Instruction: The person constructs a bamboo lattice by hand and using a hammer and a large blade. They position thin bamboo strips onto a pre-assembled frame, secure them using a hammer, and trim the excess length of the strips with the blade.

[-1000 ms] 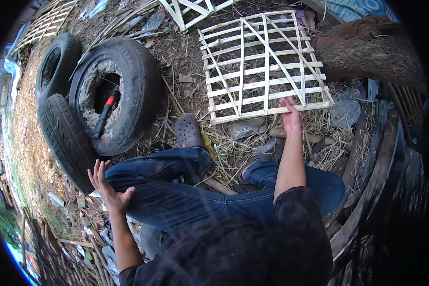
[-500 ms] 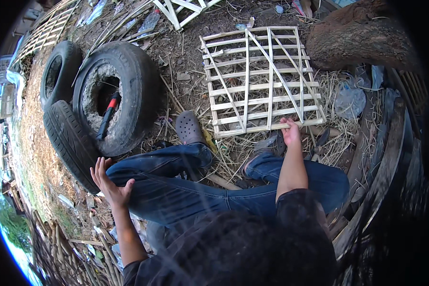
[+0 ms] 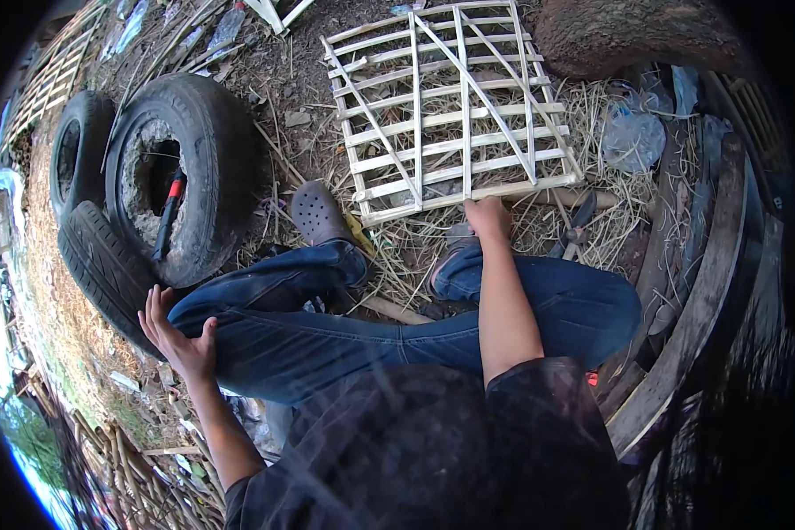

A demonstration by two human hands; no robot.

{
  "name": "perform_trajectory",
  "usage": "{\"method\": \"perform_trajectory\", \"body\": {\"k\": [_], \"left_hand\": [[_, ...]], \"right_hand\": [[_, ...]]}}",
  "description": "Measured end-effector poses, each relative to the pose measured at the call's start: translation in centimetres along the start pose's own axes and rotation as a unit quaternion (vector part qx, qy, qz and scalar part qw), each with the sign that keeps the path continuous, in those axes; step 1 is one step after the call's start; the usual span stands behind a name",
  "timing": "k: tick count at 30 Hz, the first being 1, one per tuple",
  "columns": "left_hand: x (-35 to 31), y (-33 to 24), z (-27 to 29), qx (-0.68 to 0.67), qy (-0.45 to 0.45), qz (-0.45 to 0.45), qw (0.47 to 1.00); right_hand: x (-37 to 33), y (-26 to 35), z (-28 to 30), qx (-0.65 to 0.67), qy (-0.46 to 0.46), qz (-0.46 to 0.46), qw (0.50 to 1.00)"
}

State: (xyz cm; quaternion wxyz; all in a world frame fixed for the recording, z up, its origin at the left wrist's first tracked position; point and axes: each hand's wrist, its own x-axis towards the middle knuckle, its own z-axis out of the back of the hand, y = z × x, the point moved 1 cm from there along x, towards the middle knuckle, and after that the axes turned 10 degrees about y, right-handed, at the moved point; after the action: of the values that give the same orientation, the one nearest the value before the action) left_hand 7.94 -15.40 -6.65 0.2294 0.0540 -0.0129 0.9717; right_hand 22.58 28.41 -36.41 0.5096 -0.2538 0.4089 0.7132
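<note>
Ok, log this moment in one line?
right hand: gripping frame near edge | left hand: open, beside knee | tyres: at left

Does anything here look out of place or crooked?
Yes. A red-handled tool stands inside the big tyre, an odd place for it. The bamboo lattice frame, gripped by the right hand, has slats crossing at uneven slants.

A crumpled clear plastic bag [image 3: 632, 137] lies on straw.
</note>
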Motion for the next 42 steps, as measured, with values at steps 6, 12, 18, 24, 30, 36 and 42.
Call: {"method": "perform_trajectory", "body": {"k": [6,12,18,24,30,36,42], "left_hand": [[-0.1,-0.1,0.1,0.019,0.023,0.021,0.999],[0.9,-1.4,-0.1,0.063,0.056,0.058,0.995],[6.2,-10.8,-5.6,-0.26,0.161,-0.068,0.95],[11.6,-21.5,-18.6,-0.337,0.222,-0.293,0.867],[12.1,-23.0,-27.3,-0.357,0.263,-0.262,0.857],[10.3,-22.1,-28.9,-0.44,0.309,-0.119,0.835],[11.0,-23.3,-29.1,-0.269,0.101,-0.366,0.885]], "right_hand": [[-3.4,4.9,-3.5,0.178,0.207,0.107,0.956],[-0.9,2.9,-6.8,0.174,0.159,0.154,0.959],[0.1,1.7,-7.9,0.108,0.083,0.189,0.972],[-0.9,2.1,-8.3,0.102,0.051,0.188,0.975],[-2.8,2.8,-7.9,0.099,0.022,0.191,0.976],[-1.7,2.3,-8.8,0.174,0.04,0.175,0.968],[-1.5,2.4,-8.8,0.172,0.029,0.188,0.966]]}}
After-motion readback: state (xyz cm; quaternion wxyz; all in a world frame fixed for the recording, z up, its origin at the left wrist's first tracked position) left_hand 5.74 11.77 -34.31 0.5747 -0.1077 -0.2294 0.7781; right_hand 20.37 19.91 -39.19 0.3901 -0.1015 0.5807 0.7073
